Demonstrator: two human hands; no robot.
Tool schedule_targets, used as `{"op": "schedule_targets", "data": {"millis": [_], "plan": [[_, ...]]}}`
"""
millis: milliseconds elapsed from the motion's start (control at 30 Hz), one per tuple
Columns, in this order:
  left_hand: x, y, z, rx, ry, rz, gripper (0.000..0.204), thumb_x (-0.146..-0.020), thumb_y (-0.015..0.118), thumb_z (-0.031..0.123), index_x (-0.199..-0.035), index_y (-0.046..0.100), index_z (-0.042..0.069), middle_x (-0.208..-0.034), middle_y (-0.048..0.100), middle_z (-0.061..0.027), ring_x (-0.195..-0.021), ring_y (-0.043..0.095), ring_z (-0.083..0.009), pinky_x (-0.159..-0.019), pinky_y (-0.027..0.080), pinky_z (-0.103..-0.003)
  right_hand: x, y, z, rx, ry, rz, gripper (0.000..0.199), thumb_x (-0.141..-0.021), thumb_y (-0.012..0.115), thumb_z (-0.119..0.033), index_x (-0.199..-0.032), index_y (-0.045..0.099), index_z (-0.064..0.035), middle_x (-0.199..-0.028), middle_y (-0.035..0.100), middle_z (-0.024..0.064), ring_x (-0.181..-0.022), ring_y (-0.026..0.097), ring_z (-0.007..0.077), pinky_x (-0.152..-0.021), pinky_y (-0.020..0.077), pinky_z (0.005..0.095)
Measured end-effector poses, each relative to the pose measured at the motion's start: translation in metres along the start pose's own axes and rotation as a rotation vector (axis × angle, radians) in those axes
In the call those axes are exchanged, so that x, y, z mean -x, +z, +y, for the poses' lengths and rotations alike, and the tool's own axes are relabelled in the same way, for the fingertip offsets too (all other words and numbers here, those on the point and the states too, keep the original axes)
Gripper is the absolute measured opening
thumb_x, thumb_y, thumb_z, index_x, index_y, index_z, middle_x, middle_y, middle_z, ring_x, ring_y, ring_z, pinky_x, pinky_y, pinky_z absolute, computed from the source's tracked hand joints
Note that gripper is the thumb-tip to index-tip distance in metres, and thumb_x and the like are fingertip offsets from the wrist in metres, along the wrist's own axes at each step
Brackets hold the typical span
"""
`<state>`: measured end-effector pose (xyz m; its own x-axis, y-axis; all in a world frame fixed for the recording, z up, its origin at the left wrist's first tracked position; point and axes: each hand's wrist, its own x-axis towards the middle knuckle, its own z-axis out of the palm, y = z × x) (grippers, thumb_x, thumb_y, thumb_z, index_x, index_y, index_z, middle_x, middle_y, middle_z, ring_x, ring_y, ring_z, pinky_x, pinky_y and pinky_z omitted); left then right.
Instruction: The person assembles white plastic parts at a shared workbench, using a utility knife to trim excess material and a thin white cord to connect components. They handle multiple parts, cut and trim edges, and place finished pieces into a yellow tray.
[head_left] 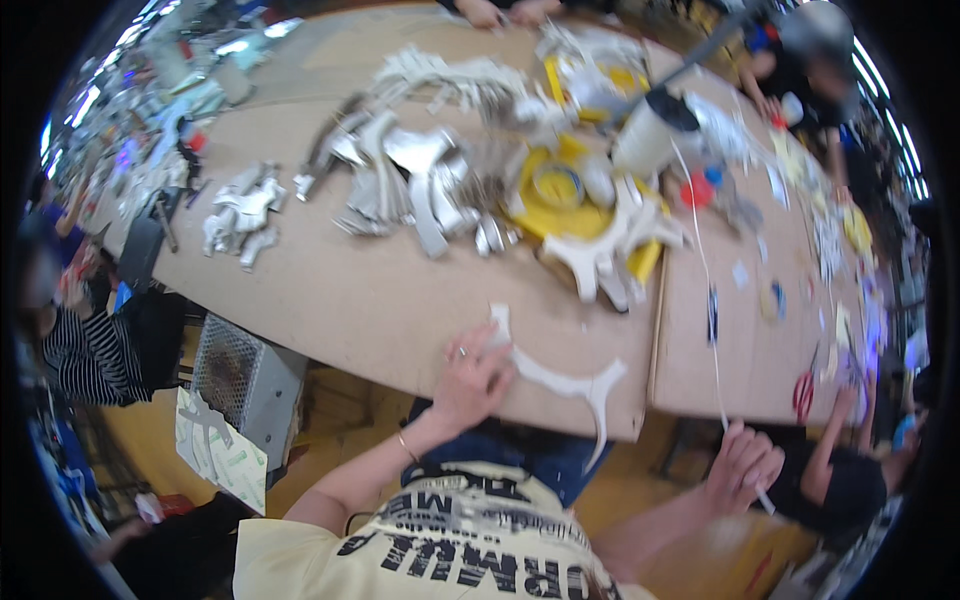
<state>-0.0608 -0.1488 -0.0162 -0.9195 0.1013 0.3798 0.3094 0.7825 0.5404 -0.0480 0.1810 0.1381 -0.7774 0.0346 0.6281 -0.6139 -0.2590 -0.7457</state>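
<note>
In the head view, the left hand (470, 375) lies flat, fingers spread, on one end of a white forked cut-out (560, 378) at the near edge of the worktop (340, 290). The cut-out's long axis runs from under that hand to the person's right, where it splits into prongs, one of which hangs down over the worktop's edge. The left hand is touching it; the right hand (742, 465) is well apart, off the worktop's near edge and lower to the right, closed in a pinch around a thin white cord (706, 270). The cord runs away from that hand across the worktop up to a large white spool (650, 130) lying tilted near the far middle.

Of containers, only a yellow tray (545, 200) shows clearly, beyond the cut-out; a roll of tape (557, 184) sits in it. Just left of it lies a heap of silvery cut-outs (410, 180), and more white cut-outs (610, 250) are piled at its near side. Red-handled scissors (803, 392) lie on the worktop to the right, near another person's arm.
</note>
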Motion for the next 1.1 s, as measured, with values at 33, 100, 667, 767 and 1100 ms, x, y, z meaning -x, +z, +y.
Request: {"op": "schedule_targets", "data": {"millis": [33, 100, 667, 767, 1100], "plan": [[0.002, 0.0, 0.0, 0.013, -0.001, 0.013, 0.035, -0.083, 0.068, 0.017, -0.117, 0.064, 0.009, -0.133, 0.053, -0.0175, -0.125, 0.047, -0.0337, -0.105, 0.033, -0.048, 0.003, 0.0, -0.003, 0.0, 0.023, 0.006, 0.032, -0.09, 0.07, -0.035, -0.073, 0.054, -0.0151, -0.053, 0.046, -0.0049, -0.047, 0.035, 0.0087, -0.056, 0.0281, 0.0283], [0.002, -0.001, -0.001, 0.024, -0.007, 0.1, 0.033, -0.083, 0.066, 0.013, -0.116, 0.064, 0.009, -0.129, 0.055, -0.0169, -0.122, 0.049, -0.0331, -0.103, 0.034, -0.047, 0.004, -0.003, -0.005, -0.004, 0.014, -0.015, 0.029, -0.091, 0.07, -0.035, -0.075, 0.055, -0.0155, -0.055, 0.047, -0.0056, -0.048, 0.036, 0.0085, -0.058, 0.029, 0.029], [-0.039, -0.022, -0.03, -0.155, -0.134, -0.142, 0.048, -0.076, 0.057, -0.001, -0.12, 0.066, 0.017, -0.128, 0.051, -0.0141, -0.12, 0.046, -0.0343, -0.105, 0.034, -0.049, 0.001, 0.002, 0.001, 0.005, 0.079, -0.164, 0.027, -0.095, 0.064, -0.033, -0.078, 0.052, -0.0159, -0.062, 0.044, -0.0063, -0.054, 0.036, 0.008, -0.063, 0.0294, 0.0288], [-0.04, -0.021, -0.028, -0.189, -0.108, -0.156, 0.045, -0.076, 0.058, -0.001, -0.115, 0.068, 0.017, -0.129, 0.051, -0.0142, -0.121, 0.046, -0.0339, -0.105, 0.033, -0.049, -0.001, 0.007, 0.005, 0.009, 0.093, -0.148, 0.028, -0.094, 0.065, -0.034, -0.077, 0.053, -0.015, -0.061, 0.044, -0.005, -0.052, 0.035, 0.0088, -0.061, 0.029, 0.0294], [0.008, -0.044, -0.017, -0.1, -0.035, -0.121, 0.037, -0.078, 0.059, 0.002, -0.109, 0.072, 0.017, -0.129, 0.053, -0.0152, -0.118, 0.048, -0.0339, -0.103, 0.031, -0.049, -0.005, 0.035, 0.023, 0.079, 0.159, -0.089, 0.014, -0.078, 0.071, -0.011, -0.069, 0.062, -0.0054, -0.056, 0.053, 0.0001, -0.049, 0.042, 0.0116, -0.054, 0.0313, 0.0289]]}}
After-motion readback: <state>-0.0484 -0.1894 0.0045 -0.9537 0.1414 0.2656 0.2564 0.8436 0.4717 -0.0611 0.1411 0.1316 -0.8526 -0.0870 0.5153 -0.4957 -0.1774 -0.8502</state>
